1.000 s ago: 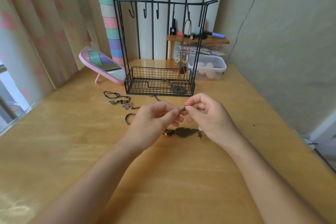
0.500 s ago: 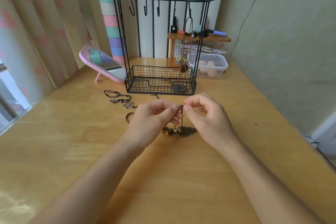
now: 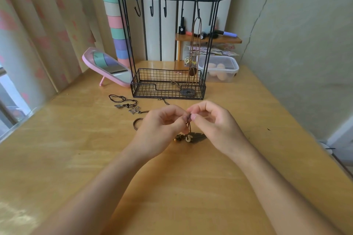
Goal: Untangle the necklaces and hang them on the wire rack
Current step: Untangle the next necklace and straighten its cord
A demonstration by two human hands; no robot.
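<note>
At the middle of the wooden surface (image 3: 76, 149), head view: left hand (image 3: 160, 123) and right hand (image 3: 214, 123) meet tip to tip, the fingers of each curled and pinching the cord of a brown necklace (image 3: 189, 118), with its feather pendant (image 3: 197, 136) and beads just below the hands. Behind them stands the wire rack (image 3: 145, 87), with a hung necklace (image 3: 196, 44) on its right-most hook and the disc end down in the basket. The loose necklaces (image 3: 126, 104) lie on the surface just front-left of the rack, a tilted pink mirror (image 3: 107, 66) stands to its left, and a lidded plastic box (image 3: 219, 71) sits behind to its right.
</note>
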